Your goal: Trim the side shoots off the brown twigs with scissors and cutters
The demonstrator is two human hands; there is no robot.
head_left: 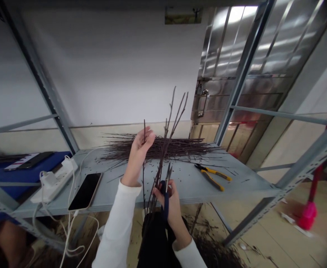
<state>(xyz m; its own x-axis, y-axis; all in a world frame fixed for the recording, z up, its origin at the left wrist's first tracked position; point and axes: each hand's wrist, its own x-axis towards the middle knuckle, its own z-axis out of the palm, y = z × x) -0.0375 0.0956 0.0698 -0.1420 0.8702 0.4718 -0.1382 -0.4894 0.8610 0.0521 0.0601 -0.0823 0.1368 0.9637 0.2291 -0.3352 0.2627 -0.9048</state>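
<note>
Two hands: the left hand is raised, its fingers curled around a thin twig; the right hand is closed on dark-blue-handled scissors, the blades pointing up.
Upright bundle: bare dark twigs stand between the hands, just beside the scissors, forking near their tips; what supports their lower ends cannot be seen.
Handling: they look light, stiff and brittle; the thicker lower stems seem the safest hold, not the fine tips.
Shelf: a grey metal shelf bears a long pile of twigs, yellow-handled pliers, a smartphone and a white power strip trailing white cables.
</note>
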